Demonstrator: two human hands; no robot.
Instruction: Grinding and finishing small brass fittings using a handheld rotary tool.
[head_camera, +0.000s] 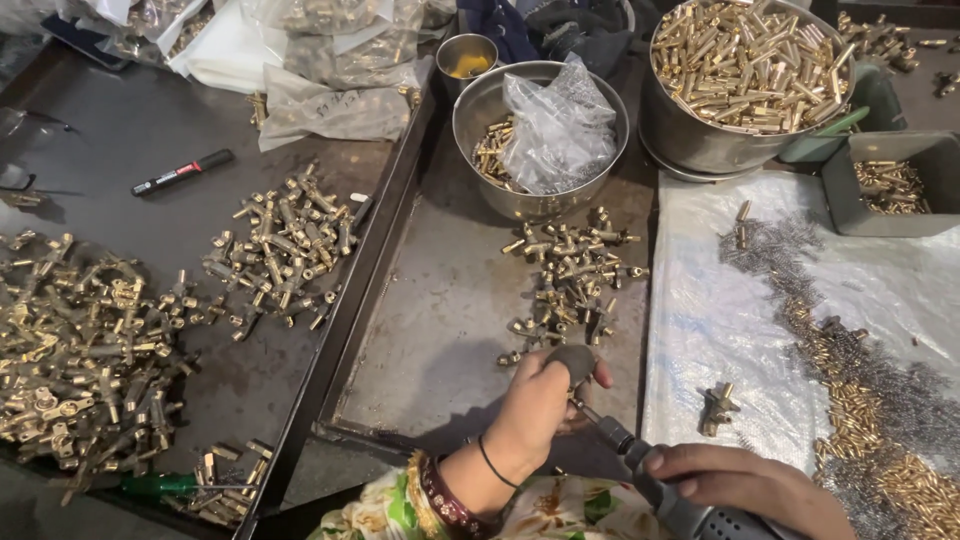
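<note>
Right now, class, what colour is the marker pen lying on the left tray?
Black with a red cap end: the marker pen, head view.

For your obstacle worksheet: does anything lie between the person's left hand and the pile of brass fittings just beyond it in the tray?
Nothing visible does. The left hand sits right below the pile of brass fittings, with only bare tray floor between them.

A black marker (183, 172) lies on the dark table (120, 130), beside a spread of brass fittings (285, 245). Behind it sit clear plastic bags (335, 60) of parts. A steel bowl (480, 110) holds a crumpled bag (560, 130); a larger steel pot (690, 140) is heaped with brass tubes (745, 60). A grey tray (845, 205) stands at the right, above small springs (775, 245) on a white sheet (700, 320).
</note>
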